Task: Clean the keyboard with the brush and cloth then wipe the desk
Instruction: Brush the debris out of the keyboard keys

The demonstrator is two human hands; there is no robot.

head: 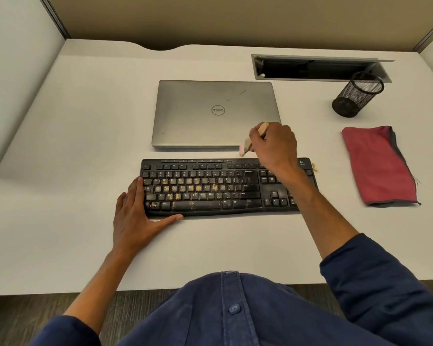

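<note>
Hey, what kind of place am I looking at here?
Most likely an office cubicle: partition walls close in a white desk, which carries a closed laptop, a keyboard and a mesh pen cup.

White desk (pixel 85 121): keyboard (pixel 210 188); closed laptop (pixel 215 113); red cloth (pixel 378 166); mesh cup (pixel 358 94)

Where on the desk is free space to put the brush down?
Bare desk lies left of the laptop and keyboard, and along the near edge. The right side is crowded: cloth, mesh cup, crumbs.
</note>
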